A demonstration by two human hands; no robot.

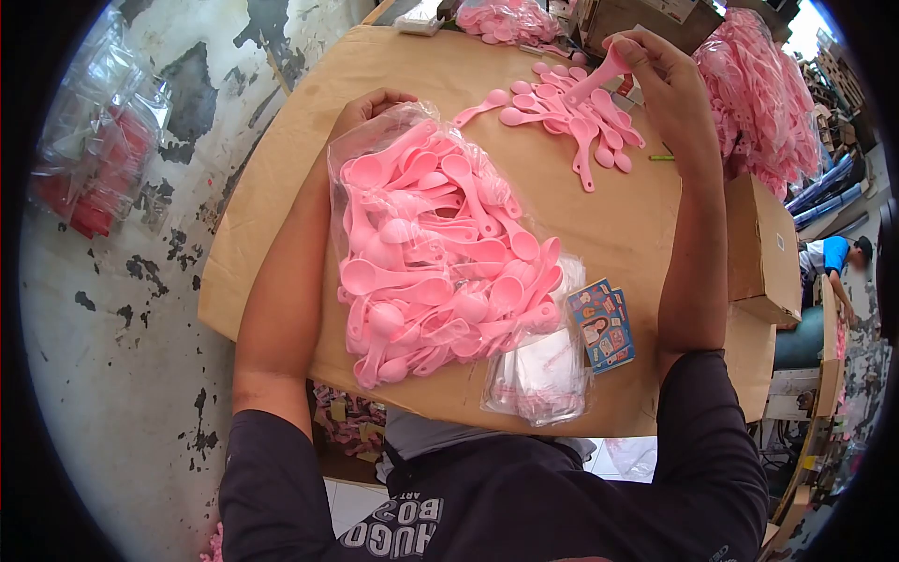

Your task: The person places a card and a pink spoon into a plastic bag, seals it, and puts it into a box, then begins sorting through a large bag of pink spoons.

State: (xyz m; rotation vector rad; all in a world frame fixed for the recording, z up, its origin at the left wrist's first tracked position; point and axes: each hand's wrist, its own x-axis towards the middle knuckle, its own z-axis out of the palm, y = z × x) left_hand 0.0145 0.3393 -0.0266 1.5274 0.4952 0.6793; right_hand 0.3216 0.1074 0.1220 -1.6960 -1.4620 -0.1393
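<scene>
A large clear plastic bag full of pink spoons lies on the brown table, its mouth toward the far side. My left hand is curled at the bag's upper left edge and grips it, partly hidden by the plastic. Raised over the loose pile of pink spoons, my right hand pinches one pink spoon between thumb and fingers. Near the bag's lower right corner lie a stack of small clear plastic sleeves and several blue printed cards.
Brown paper covers the table. Large bags of pink items and a cardboard box stand at the right. Another bag of pink pieces sits at the far edge. A co-worker bends at the far right.
</scene>
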